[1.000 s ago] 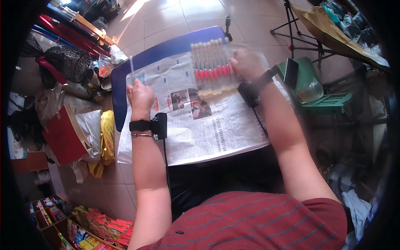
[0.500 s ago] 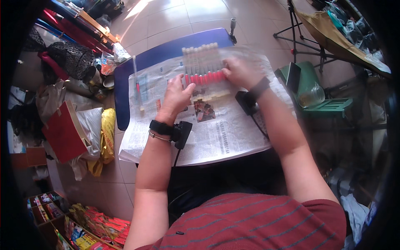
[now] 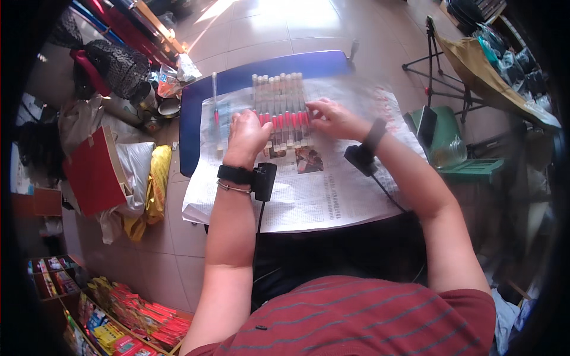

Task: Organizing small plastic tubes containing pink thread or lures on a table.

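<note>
Side by side on newspaper point(image 3: 285, 207) lies a row of slim clear tubes point(image 3: 282, 95), pale caps at both ends and pink-red middles. What is inside them is too small to make out. My left hand point(image 3: 246, 136) is curled against the row's left end, its thumb along the near left tubes. At the right end, my right hand point(image 3: 338, 118) has thumb and fingers closing on the outermost tube. Left of my left hand, apart from the row, lies a single similar tube point(image 3: 215, 95).
The newspaper covers much of a blue table point(image 3: 193, 142). Beyond its right side stand a green plastic chair point(image 3: 442, 127) with a clear jar point(image 3: 449, 153) and a black tripod point(image 3: 433, 71). At left are a red box point(image 3: 95, 169) and a yellow bag point(image 3: 157, 184).
The row has shifted left and slightly nearer across the newspaper, straightening from a slant. Both hands moved with it, staying at its two ends. The whole view has also shifted a little.
</note>
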### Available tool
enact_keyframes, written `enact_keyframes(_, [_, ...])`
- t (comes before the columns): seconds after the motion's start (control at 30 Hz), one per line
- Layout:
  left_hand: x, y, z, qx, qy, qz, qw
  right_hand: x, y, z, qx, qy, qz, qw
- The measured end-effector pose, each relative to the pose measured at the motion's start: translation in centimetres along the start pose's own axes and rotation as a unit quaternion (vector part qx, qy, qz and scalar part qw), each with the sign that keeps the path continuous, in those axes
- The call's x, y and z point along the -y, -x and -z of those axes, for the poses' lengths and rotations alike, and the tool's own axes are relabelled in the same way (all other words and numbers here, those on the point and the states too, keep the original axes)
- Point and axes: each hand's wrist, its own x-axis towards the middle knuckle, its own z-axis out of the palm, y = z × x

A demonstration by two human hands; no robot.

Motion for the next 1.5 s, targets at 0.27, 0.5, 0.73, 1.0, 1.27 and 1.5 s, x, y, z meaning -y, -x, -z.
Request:
enact_keyframes(0.27, [0.0,0.2,0.7,-0.008,-0.026,0.084,0.996,3.3,-3.2,-0.8,0.061,0.012,-0.003,0.998])
enact_keyframes(0.5, [0.9,-0.1,1.0,-0.025,-0.043,0.111,0.993,4.5,-5.3,-3.0,0.058,0.090,0.021,0.994])
enact_keyframes(0.73, [0.8,0.0,1.4,0.001,-0.037,0.140,0.989,4.8,-6.2,-4.1,0.066,0.005,0.040,0.997])
enact_keyframes(1.0, [0.4,0.3,1.9,-0.011,-0.040,0.125,0.991,4.7,-2.0,0.7,-0.011,0.030,0.026,0.999])
enact_keyframes(1.27, [-0.4,0.3,1.1,-0.036,-0.039,0.072,0.996,5.4,6.5,5.6,0.027,0.066,-0.015,0.997])
enact_keyframes(1.5, [-3.1,0.7,5.7,-0.102,0.043,-0.129,0.985,8.5,12.3,8.3,-0.097,0.088,0.016,0.991])
